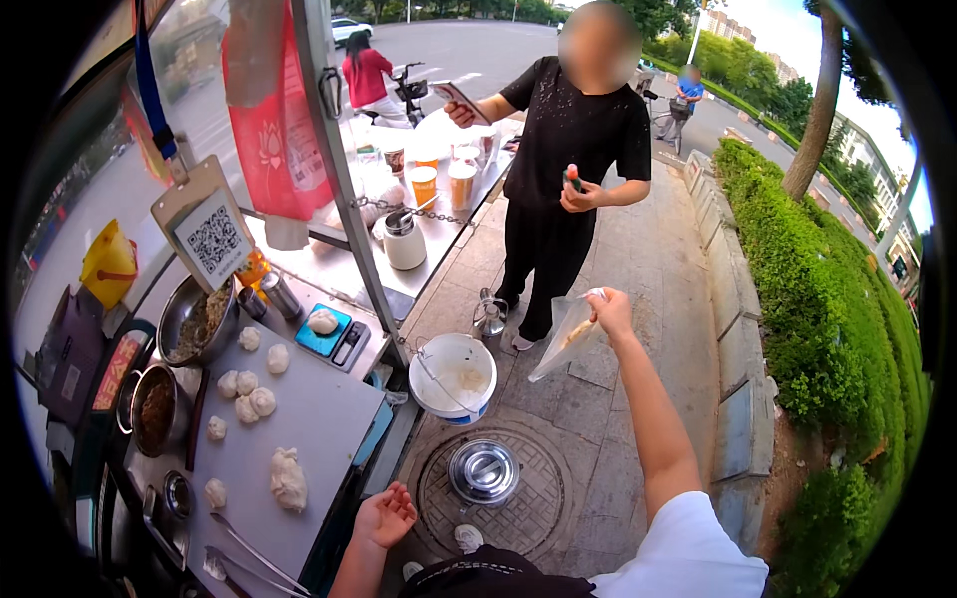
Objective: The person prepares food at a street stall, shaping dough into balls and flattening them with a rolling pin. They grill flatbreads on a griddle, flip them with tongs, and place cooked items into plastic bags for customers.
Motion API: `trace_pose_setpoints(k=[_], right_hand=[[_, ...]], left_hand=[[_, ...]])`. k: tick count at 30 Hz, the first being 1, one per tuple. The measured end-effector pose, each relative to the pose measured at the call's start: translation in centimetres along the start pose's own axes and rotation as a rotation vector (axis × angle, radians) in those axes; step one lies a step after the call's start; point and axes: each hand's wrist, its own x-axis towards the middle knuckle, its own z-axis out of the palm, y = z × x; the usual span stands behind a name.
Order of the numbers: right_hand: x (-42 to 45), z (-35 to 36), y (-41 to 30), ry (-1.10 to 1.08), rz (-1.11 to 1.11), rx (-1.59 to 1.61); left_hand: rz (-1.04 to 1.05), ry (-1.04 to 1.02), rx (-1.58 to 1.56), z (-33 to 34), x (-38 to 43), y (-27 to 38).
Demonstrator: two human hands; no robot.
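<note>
My right hand (611, 312) grips the top of a clear plastic bag (559, 345) with a light-coloured food item inside, arm stretched forward towards a person in black (576, 134). That person holds a phone (462, 102) and a small item with a reddish top (573, 176). Palm up and fingers slightly curled, my left hand (386, 516) holds nothing beside the board's edge. On the pale work board (321, 426) to the left rest several dough balls (277, 359) and a larger lump of dough (288, 480). One dough ball lies on a blue-topped digital scale (345, 338).
A white bucket (453, 377) and a lidded metal pot (484, 471) stand on the pavement ahead. Metal bowls of filling (196, 321) and metal tongs (258, 557) are at left. Lidded cups (461, 183) and a white flask (404, 243) occupy the far counter. A low kerb wall (736, 314) and hedge run along the right.
</note>
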Motion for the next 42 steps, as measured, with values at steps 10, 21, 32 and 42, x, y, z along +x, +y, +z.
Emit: trace_pose_setpoints(k=[10,21,32,42], right_hand=[[5.2,2.7,2.8,-0.018,-0.004,-0.016],[7.0,11.1,2.0,0.147,-0.179,-0.119],[0.2,12.7,-4.0,0.212,-0.742,-0.367],[-51.8,37.2,-12.5,-1.315,-0.491,-0.185]], left_hand=[[0.131,0.091,-0.079,-3.5,-1.7,0.3],[0.286,0.117,-0.192,-6.7,-4.7,0.9],[0.502,0.092,-0.395,-14.6,-15.3,-1.4],[0.976,0.294,-0.553,-37.4,-33.8,2.8]])
